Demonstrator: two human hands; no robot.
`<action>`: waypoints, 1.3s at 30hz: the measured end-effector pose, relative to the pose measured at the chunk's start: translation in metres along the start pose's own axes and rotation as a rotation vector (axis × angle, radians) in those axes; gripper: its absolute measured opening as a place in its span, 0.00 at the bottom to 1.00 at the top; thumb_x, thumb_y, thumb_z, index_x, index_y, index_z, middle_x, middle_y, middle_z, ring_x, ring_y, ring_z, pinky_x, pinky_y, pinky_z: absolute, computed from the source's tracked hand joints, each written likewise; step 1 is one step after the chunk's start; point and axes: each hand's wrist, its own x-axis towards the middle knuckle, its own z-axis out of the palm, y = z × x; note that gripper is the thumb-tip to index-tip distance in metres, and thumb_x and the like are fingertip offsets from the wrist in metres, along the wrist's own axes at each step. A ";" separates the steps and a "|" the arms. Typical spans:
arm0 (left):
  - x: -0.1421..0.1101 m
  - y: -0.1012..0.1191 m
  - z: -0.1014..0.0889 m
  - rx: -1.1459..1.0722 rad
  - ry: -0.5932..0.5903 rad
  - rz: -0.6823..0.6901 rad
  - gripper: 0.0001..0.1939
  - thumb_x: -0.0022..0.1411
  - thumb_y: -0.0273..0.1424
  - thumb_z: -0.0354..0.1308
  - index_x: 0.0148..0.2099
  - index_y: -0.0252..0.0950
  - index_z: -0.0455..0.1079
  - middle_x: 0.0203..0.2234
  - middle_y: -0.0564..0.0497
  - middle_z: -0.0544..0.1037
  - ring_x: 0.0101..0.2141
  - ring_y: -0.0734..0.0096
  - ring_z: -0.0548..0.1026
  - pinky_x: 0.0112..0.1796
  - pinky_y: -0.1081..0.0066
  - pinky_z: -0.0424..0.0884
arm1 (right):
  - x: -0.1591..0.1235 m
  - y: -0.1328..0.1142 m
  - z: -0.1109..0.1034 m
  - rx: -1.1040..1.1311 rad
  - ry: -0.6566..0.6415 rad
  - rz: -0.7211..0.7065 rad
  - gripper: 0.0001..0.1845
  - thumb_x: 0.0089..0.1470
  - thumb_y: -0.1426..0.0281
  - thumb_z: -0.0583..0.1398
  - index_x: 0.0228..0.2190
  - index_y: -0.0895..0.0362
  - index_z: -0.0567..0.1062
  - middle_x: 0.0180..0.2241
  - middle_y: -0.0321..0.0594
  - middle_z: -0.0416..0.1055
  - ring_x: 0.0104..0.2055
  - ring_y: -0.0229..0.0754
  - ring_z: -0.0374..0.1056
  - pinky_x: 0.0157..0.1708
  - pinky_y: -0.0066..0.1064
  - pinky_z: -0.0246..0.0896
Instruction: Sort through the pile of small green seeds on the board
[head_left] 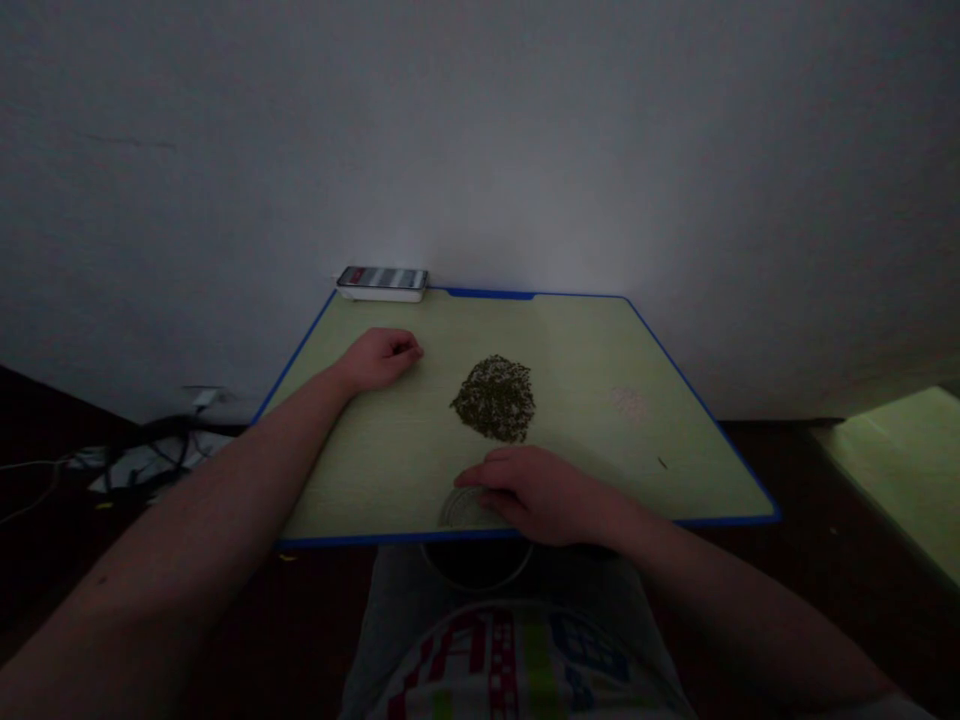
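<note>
A loose pile of small dark green grains, like mung beans, with paler bits among them lies mid-table. My left hand rests on the tabletop left of the pile, fingers curled and closed, with nothing visible in them. Nearer the front edge is my right hand, index finger stretched left and thumb apart below it; no held thing shows. Its fingertips are over or beside a faint round grey pattern on the tabletop. Farther right lies a thin scatter of whitish grains.
On the pale table with blue edging, a phone lies atop a white box at the back left. A small dark sliver lies at the right. A dark bowl sits below the front edge. Cables run at the left.
</note>
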 end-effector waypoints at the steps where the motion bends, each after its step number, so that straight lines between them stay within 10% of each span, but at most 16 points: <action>1: 0.000 0.000 0.000 0.000 -0.001 -0.002 0.17 0.58 0.42 0.50 0.29 0.33 0.70 0.17 0.55 0.66 0.21 0.75 0.62 0.24 0.73 0.56 | -0.002 0.001 0.000 0.008 0.002 0.009 0.19 0.59 0.74 0.53 0.50 0.57 0.73 0.42 0.45 0.74 0.43 0.42 0.69 0.44 0.33 0.61; 39: 0.000 0.000 0.000 -0.018 -0.008 -0.017 0.18 0.58 0.43 0.50 0.29 0.34 0.70 0.17 0.54 0.68 0.22 0.73 0.64 0.25 0.73 0.58 | -0.015 0.007 -0.001 0.100 0.017 0.009 0.19 0.59 0.75 0.54 0.50 0.56 0.73 0.45 0.44 0.75 0.46 0.41 0.70 0.47 0.34 0.61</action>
